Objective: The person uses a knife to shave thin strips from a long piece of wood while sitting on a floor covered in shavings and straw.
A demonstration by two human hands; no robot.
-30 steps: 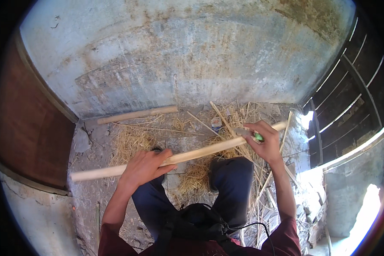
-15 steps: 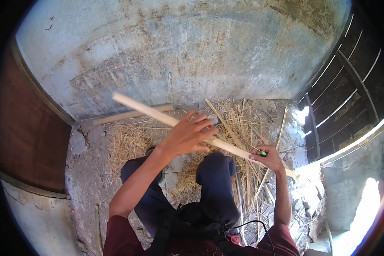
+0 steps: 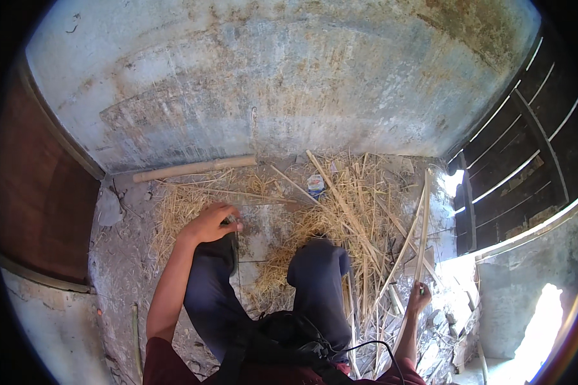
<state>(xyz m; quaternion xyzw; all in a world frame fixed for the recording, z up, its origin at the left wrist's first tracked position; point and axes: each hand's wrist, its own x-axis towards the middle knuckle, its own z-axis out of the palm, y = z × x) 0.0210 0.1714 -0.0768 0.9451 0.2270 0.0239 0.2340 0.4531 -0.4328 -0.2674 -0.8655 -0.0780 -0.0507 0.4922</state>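
Observation:
My left hand (image 3: pixel 213 223) hovers above my left knee, fingers loosely bent and thumb apart, with nothing visible in it. Far to the right, my right hand (image 3: pixel 419 296) is closed around a long pale strip, seemingly split bamboo (image 3: pixel 424 221). The strip points away from me along the right side, and its near part runs down beside my forearm. A small dark and green object shows at my right fingers; its kind is too small to make out.
Straw-like shavings and thin strips (image 3: pixel 359 205) litter the floor between my legs and the wall (image 3: pixel 289 83). A bamboo pole (image 3: pixel 196 169) lies along the wall's foot. Near the shavings sits a small packet (image 3: pixel 315 186). Dark slatted boards (image 3: pixel 514 147) stand at right, a brown panel (image 3: pixel 45 186) at left.
The pale strip has swung from lying across my lap to the right side, pointing away. My right hand moved down with it; my left hand let go and moved left.

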